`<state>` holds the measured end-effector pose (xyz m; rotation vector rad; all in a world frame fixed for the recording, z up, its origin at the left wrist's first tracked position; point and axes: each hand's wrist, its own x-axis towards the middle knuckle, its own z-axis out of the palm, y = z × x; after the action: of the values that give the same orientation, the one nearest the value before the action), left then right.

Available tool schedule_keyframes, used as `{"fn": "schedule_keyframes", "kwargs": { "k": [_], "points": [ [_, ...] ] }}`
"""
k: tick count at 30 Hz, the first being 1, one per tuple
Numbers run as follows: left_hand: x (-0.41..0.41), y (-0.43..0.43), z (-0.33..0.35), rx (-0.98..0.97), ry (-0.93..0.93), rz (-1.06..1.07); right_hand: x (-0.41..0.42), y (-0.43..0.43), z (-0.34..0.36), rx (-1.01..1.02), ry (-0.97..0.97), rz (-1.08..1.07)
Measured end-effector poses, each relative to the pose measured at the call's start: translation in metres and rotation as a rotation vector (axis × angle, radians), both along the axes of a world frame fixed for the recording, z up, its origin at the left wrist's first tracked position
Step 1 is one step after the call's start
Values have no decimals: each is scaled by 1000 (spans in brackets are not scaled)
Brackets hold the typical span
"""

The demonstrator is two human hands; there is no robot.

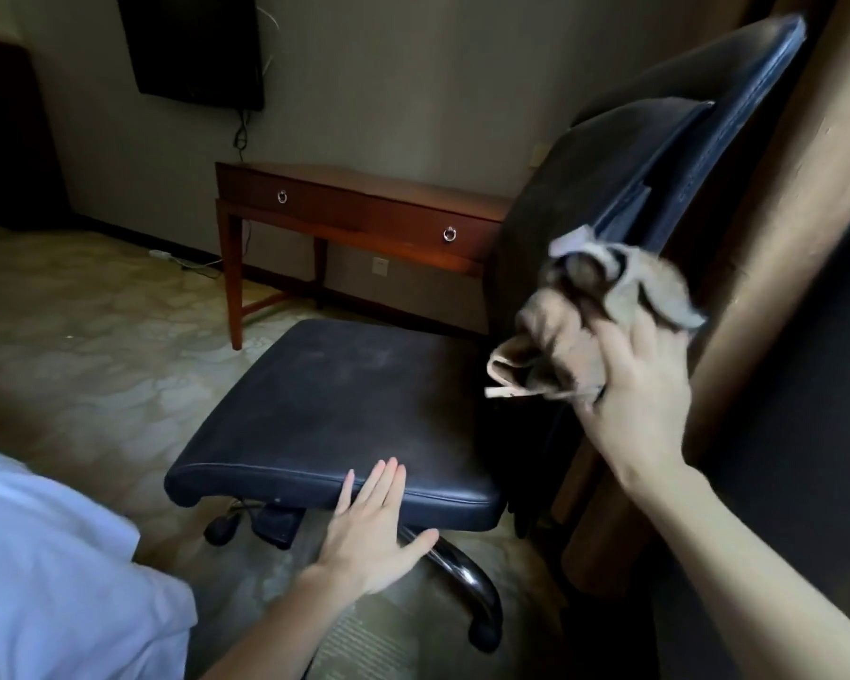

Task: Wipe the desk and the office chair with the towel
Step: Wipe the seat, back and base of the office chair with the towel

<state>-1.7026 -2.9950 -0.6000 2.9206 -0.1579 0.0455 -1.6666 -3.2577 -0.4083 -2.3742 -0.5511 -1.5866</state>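
A black office chair (334, 400) stands in front of me, its dusty seat at the centre and its backrest rising to the upper right. My right hand (639, 385) grips a bunched beige towel (575, 316) against the lower edge of the backrest; the towel is motion-blurred. My left hand (369, 527) is held flat with straight fingers, its fingertips touching the seat's near front edge. The wooden desk (364, 208) with two ring-pull drawers stands against the far wall behind the chair.
A dark screen (192, 46) hangs on the wall above the desk, a cable trailing down. Brown curtain folds (766, 287) hang right behind the backrest. The chair's chrome base and castors (482, 625) spread over patterned carpet. A white sleeve (60, 581) fills the lower left.
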Motion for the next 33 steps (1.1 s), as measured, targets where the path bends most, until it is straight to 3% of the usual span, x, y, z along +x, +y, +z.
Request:
{"fn": "schedule_keyframes", "kwargs": {
  "k": [3,6,8,12,16,20,23,26,30,33],
  "points": [
    [5,-4,-1,-13,-33,-3,2,1,-50,18,140,-49],
    [8,-9,-1,-43,-11,-57,-12,-11,-100,-239,323,-60],
    [13,-8,5,-72,3,-115,-24,-16,-124,-286,448,-89],
    [30,34,28,-232,-124,-141,-36,6,-135,-18,519,7],
    [47,113,41,-239,-287,133,-5,46,-113,72,522,72],
    [59,158,31,-198,-132,346,43,85,-101,167,739,15],
    [60,161,19,-285,-59,462,75,96,-110,248,915,21],
    [63,156,15,-276,13,497,92,93,-123,326,1083,-80],
    [76,165,18,-244,11,460,96,116,-122,606,1056,-281],
    [97,192,16,-222,37,389,138,165,-123,568,1013,-292]
  ]
}}
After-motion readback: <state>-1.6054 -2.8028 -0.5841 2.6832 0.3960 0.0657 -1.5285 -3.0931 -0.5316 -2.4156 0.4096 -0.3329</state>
